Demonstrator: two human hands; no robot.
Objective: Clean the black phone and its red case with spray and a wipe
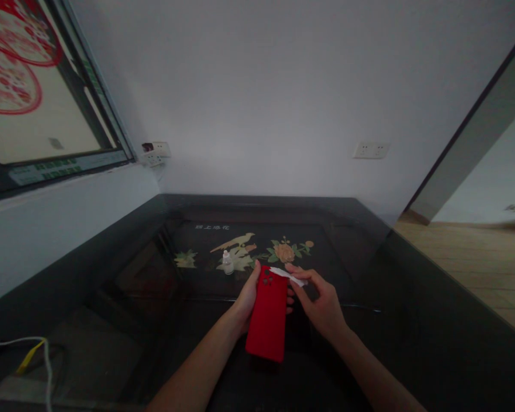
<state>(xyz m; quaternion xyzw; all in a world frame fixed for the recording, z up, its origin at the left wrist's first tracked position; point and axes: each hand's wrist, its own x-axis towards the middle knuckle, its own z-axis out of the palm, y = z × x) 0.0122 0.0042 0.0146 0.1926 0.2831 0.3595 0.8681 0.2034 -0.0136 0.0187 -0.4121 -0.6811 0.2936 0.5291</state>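
Note:
A red phone (266, 320), its back with several camera lenses facing up, is gripped by my left hand (245, 297). The fingers of that hand wrap beneath the phone and show at its right edge. Between thumb and fingers, my right hand (321, 300) pinches a crumpled white tissue (287, 276), which lies across the phone's upper right corner by the lenses. Just beyond the phone, a small clear bottle (228, 263) with a pale pinkish cap stands upright on the dark glossy table (352, 355).
Bird and flower pictures (284, 252) decorate the tabletop. At the lower left lie a white cable (47, 366) and a yellow strip (29, 357). Wall sockets (371, 150) sit above the far edge, with more sockets (157, 151) near the window. Wooden floor (467, 257) runs along the right.

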